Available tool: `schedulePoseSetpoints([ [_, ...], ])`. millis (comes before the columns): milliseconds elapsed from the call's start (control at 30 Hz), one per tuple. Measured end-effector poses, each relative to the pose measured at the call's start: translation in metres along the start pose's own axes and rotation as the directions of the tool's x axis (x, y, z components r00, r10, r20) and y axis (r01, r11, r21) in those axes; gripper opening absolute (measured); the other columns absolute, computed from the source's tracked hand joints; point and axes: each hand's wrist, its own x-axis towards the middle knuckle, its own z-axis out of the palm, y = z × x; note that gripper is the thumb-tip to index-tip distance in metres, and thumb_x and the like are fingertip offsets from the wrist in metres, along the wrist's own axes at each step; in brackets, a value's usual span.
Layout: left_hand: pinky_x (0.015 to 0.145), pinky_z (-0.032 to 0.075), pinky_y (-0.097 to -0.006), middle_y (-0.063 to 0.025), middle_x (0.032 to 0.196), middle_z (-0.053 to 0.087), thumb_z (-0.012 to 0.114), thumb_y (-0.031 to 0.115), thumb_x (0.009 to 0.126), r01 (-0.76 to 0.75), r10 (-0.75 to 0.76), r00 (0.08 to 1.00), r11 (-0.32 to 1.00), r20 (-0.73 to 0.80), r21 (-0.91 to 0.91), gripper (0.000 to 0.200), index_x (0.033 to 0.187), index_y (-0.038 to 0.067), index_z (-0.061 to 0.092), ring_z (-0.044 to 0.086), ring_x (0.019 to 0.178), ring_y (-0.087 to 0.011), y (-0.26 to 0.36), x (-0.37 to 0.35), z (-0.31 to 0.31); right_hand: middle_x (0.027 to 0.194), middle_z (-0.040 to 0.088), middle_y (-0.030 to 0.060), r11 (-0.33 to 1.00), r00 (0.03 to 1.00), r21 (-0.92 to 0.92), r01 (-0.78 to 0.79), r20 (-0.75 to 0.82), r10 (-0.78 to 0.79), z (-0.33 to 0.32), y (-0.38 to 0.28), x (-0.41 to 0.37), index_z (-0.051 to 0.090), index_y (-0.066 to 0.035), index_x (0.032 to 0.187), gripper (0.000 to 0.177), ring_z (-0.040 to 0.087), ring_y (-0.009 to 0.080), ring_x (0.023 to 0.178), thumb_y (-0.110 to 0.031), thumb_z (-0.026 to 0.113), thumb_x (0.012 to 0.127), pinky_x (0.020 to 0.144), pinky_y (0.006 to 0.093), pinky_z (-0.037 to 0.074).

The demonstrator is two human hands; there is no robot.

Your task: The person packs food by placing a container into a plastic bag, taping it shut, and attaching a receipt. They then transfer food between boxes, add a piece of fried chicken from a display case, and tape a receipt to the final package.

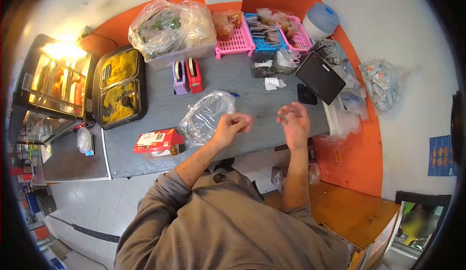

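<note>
Grey counter bearing a clear bag

Lying crumpled between the box and the left hand, the bag is looking light, soft and slippery, so a gathered fold is probably offering the surest hold. The left hand's grip is pinching thumb to fingertips, whether on anything I cannot tell; the right hand is curving loosely, fingers parted, seemingly holding nothing.

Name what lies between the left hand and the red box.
In the head view, a crumpled clear plastic bag lies between the left hand and the red box, on the grey tabletop.
</note>
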Motion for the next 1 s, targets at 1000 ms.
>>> schedulePoseSetpoints([
  [1000,0.090,0.050,-0.0356,-0.0114,0.112,0.061,0.080,0.018,0.076,-0.560,0.209,0.631,0.789,0.747,0.252,0.051,0.122,0.010,0.061,0.059,0.103,-0.0246,-0.126,0.023,0.282,0.093,0.065,0.0006,0.774,0.417,-0.615,-0.149,-0.749,-0.515,-0.083,0.038,-0.342,0.062,-0.002,0.106,0.014,0.060,0.0094,0.086,-0.012,0.059,0.096,0.073,0.0256,0.048],
])
